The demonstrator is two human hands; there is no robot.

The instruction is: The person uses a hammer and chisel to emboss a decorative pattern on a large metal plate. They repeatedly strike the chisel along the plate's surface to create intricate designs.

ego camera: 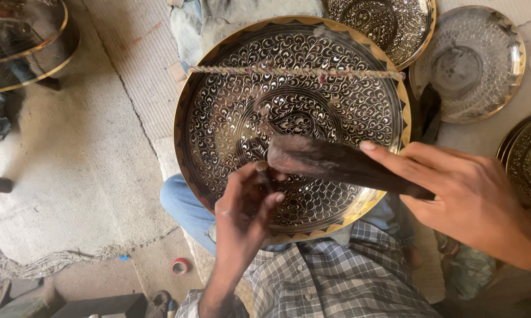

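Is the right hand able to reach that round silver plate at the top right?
Probably yes. The right hand grips a dark wooden mallet over the big engraved tray. The silver plate lies just above it with nothing in between, but the hand is full.

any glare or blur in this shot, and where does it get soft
Head view: the wooden mallet in the right hand is smeared at its head end, probably motion blur; the left hand and its small chisel look sharper. The large engraved plate stays crisp, with glints on its rim; pale haze washes over the plate at top right; the frame's edges bend slightly.
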